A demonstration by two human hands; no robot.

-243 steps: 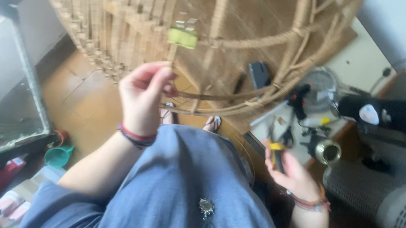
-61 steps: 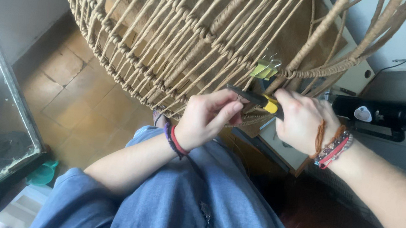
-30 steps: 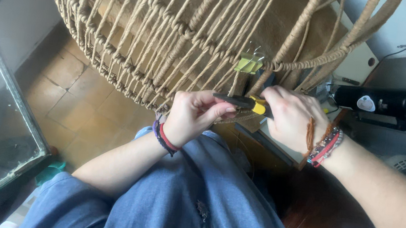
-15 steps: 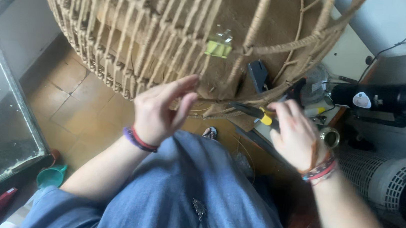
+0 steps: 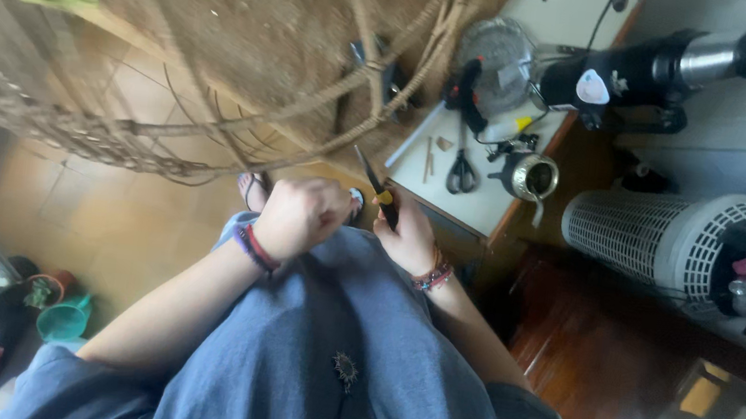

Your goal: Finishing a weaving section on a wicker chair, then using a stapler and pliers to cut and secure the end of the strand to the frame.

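A large woven rattan basket frame (image 5: 177, 50) hangs over my knees, its rim curving across the upper middle. My left hand (image 5: 300, 216) is closed in a fist just below that rim; whether it grips a strand I cannot tell. My right hand (image 5: 403, 233) sits beside it and holds pliers (image 5: 377, 188) with yellow and black handles, the dark jaws pointing up toward the rim. Both wrists wear bead bracelets. My lap is covered by blue cloth (image 5: 311, 360).
A white low table (image 5: 490, 148) to the right carries scissors (image 5: 462, 168), a small metal cup (image 5: 532, 175) and other tools. A black and silver heat tool (image 5: 656, 68) lies above it. A white ribbed heater (image 5: 665, 240) stands at right. A green funnel (image 5: 64, 320) lies at lower left.
Both hands have dropped away from the basket rim toward my lap. My left hand went from spread fingers to a fist. The view has swung, so the basket now sits higher and further left.
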